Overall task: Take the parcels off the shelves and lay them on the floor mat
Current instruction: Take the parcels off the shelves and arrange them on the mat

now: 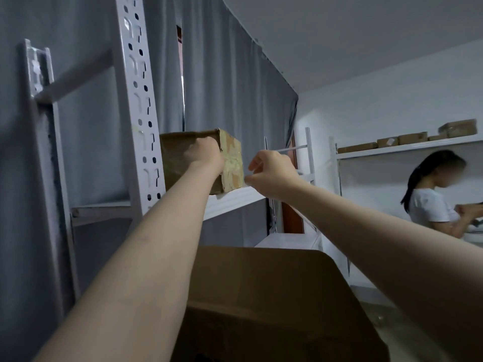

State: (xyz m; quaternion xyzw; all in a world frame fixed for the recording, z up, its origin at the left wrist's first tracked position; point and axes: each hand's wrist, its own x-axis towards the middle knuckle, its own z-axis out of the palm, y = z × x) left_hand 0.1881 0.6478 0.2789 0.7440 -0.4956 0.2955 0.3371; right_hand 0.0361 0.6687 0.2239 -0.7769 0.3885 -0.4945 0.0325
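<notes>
Your left hand (206, 155), frame centre, is clamped over the top front corner of a taped brown parcel (231, 163), which sits on the white shelf (235, 198) w/ its end at the shelf's front edge. Your right hand (271, 172), just right of the parcel, has fingers loosely curled, fingertips (252, 165) near the taped end; contact unclear. More parcels (407, 139) line the far rack (392, 150), upper right. Big cardboard box (274, 296) at bottom centre. Another person (433, 199) stands at right edge.
</notes>
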